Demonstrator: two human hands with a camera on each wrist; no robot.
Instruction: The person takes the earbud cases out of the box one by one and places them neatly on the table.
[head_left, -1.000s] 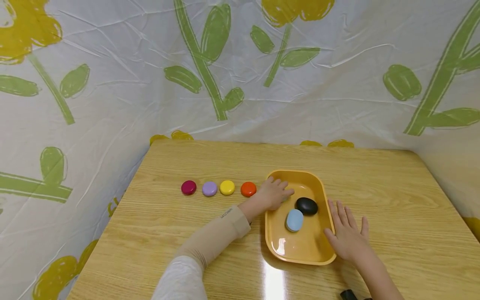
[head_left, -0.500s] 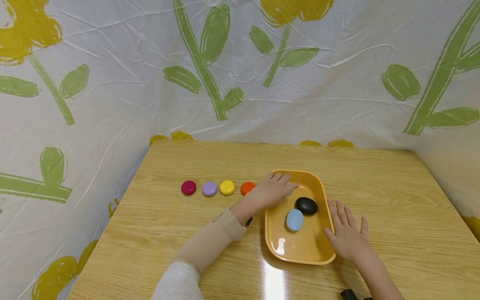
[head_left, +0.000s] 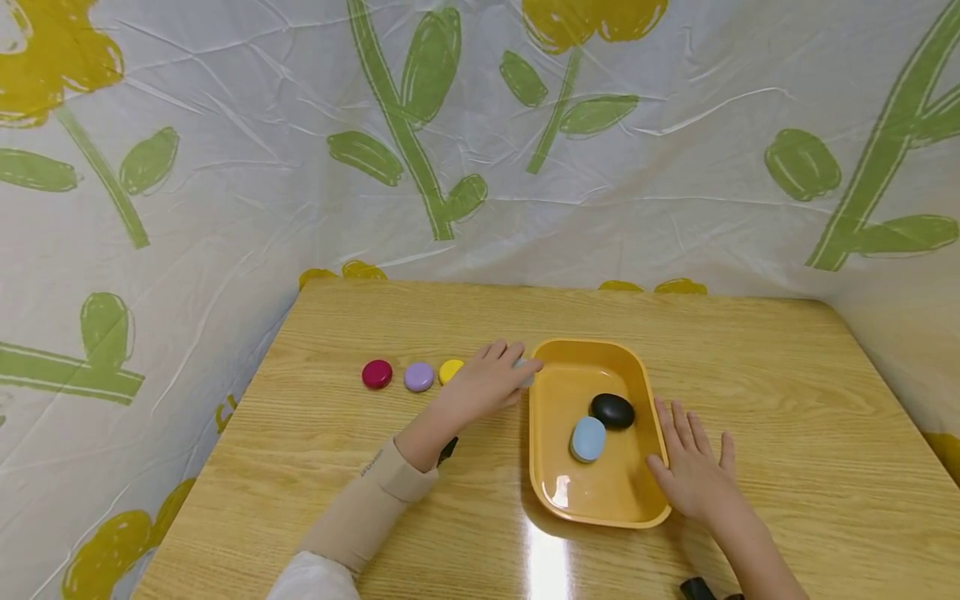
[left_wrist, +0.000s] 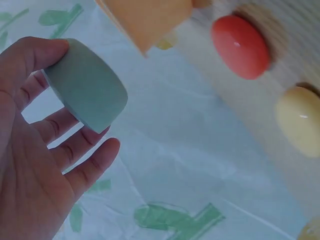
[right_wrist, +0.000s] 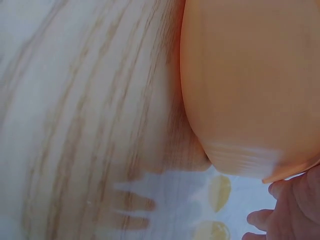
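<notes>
My left hand (head_left: 487, 379) pinches a rounded grey-green block (left_wrist: 87, 85) between thumb and fingertips, just left of the orange tray (head_left: 536, 450). The block is mostly hidden behind the fingers in the head view. My right hand (head_left: 697, 471) lies with spread, straight fingers against the tray's right side. Inside the tray are a black egg-shaped piece (head_left: 612, 411) and a light blue rounded block (head_left: 588, 439). A red disc (left_wrist: 241, 47) and a yellow disc (left_wrist: 302, 120) show in the left wrist view; in the head view the left hand covers the red one.
A purple disc (head_left: 419, 377) and a dark red disc (head_left: 377, 373) continue the row to the left on the wooden table (head_left: 315, 467). A black object (head_left: 697, 588) sits at the bottom edge by the right forearm. Flower-printed cloth (head_left: 480, 167) hangs behind.
My left hand has lifted the grey-green block out of the tray and carried it left, over the red disc. The right hand has stayed at the tray's side.
</notes>
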